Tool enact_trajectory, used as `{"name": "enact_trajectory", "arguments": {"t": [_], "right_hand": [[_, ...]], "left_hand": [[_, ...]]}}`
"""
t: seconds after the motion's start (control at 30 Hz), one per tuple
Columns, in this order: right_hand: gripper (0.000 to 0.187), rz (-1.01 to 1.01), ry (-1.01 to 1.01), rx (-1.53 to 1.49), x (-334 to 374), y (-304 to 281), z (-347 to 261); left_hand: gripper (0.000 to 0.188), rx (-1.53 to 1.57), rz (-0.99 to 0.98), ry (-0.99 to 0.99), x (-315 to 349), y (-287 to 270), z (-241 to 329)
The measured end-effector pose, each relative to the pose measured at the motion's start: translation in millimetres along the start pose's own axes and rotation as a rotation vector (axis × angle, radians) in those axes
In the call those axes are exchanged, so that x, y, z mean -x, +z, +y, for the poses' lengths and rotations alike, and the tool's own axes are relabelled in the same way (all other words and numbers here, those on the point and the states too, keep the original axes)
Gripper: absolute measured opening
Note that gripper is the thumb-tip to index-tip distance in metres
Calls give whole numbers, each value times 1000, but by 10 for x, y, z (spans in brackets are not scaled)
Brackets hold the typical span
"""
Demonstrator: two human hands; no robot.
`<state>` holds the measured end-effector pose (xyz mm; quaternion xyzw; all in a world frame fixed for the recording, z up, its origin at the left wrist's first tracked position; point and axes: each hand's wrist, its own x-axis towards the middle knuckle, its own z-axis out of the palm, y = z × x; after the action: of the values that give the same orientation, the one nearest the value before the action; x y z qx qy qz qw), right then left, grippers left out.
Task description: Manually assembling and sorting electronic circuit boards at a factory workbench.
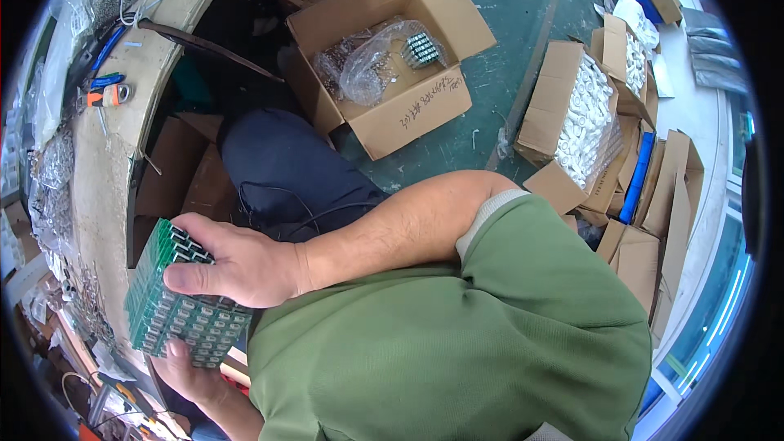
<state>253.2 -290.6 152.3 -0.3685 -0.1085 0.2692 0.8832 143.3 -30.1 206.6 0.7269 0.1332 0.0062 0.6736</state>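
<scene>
your right hand [245,268] grips the stack of green circuit boards [200,327] at its upper end — thumb pressed flat along the face, fingers wrapped over the far edge. your left hand [189,377] clasps the lower end, its thumb on the same face. the stack is held tilted, close beside the workbench [102,163]. past your knee — an open cardboard box [420,118] with clear plastic wrap [365,73] and another block of boards [421,49] inside.

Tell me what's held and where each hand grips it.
A stack of green circuit boards: the right hand grips its upper end, the left hand its lower end.
</scene>
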Motion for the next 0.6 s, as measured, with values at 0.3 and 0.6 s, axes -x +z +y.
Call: {"name": "enact_trajectory", "arguments": {"t": [0.3, 0.6], "right_hand": [[71, 84, -299, 407, -74, -726, -233], [33, 1046, 462, 509, 1277, -3252, 818]], "left_hand": [[53, 446, 174, 244, -775, -213, 300], [48, 515, 289, 259, -2005, -922, 21]]}}
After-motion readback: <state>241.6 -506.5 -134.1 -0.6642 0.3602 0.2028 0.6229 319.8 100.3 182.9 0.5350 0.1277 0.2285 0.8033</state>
